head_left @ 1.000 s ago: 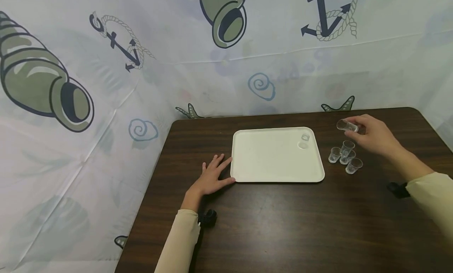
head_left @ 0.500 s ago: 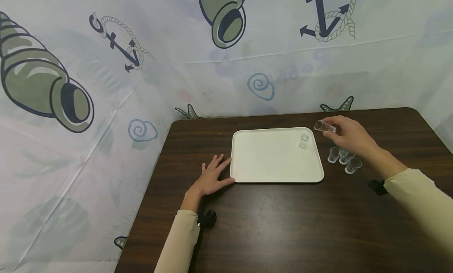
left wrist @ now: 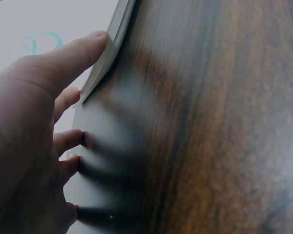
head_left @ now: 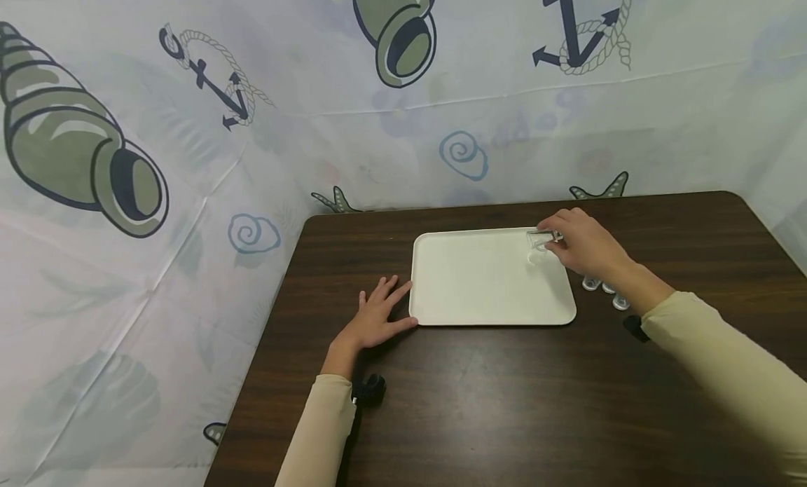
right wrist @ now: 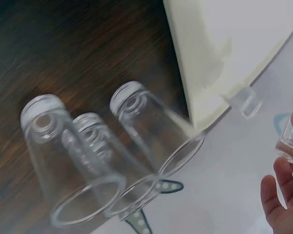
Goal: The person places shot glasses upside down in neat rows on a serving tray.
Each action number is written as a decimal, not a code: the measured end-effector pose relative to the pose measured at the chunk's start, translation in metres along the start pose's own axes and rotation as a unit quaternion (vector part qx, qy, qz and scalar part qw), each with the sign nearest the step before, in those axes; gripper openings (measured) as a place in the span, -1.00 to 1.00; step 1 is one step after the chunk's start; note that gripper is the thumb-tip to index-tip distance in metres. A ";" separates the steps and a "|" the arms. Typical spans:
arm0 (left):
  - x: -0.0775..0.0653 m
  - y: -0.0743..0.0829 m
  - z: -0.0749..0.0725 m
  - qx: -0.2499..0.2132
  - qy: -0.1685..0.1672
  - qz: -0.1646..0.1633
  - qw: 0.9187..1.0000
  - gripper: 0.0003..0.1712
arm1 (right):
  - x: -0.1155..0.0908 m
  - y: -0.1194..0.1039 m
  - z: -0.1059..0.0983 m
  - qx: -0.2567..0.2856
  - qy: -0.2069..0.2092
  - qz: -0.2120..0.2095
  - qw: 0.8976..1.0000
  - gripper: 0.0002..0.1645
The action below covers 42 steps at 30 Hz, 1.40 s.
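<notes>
My right hand [head_left: 583, 245] pinches a clear shot glass [head_left: 538, 239] between thumb and fingers over the far right corner of the white tray [head_left: 492, 284]. The glass is tipped, its mouth pointing left. In the right wrist view, the fingers [right wrist: 283, 175] hold the base of that glass [right wrist: 289, 146] at the right edge. Another shot glass [right wrist: 245, 101] stands on the tray; in the head view the held one overlaps it. My left hand [head_left: 370, 324] lies with spread fingers at the tray's left edge, its thumb [left wrist: 88, 46] touching the rim near the front corner.
Several clear shot glasses [right wrist: 154, 131] stand grouped on the dark wooden table [head_left: 504, 396], just right of the tray. In the head view my right hand and forearm partly hide them. A printed cloth [head_left: 378, 143] hangs behind and to the left of the table.
My right hand has carried the shot glass leftward from above the grouped glasses, over the tray's right edge to its far corner. My left hand has stayed in place.
</notes>
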State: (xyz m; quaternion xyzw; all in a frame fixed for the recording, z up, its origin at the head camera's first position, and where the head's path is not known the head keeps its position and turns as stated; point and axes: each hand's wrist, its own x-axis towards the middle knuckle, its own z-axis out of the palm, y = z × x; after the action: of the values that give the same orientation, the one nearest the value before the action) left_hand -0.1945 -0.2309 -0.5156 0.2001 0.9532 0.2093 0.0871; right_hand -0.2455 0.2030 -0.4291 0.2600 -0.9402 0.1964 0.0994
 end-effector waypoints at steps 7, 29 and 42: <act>0.000 -0.002 0.002 0.001 0.006 0.004 1.000 -0.04 | 0.012 -0.006 0.015 -0.076 0.016 -0.090 0.993 -0.63; 0.002 -0.002 0.003 -0.002 0.010 0.006 1.000 -0.04 | 0.022 -0.007 0.050 -0.243 -0.001 -0.219 0.945 -0.63; 0.001 -0.001 0.003 -0.001 0.004 0.003 1.000 -0.05 | 0.022 -0.010 0.059 -0.292 -0.002 -0.231 0.928 -0.80</act>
State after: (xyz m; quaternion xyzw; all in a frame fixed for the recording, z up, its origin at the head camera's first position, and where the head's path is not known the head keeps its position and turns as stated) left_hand -0.1954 -0.2300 -0.5189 0.2018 0.9528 0.2110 0.0832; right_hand -0.2637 0.1599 -0.4731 0.4303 -0.8699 -0.1158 0.2114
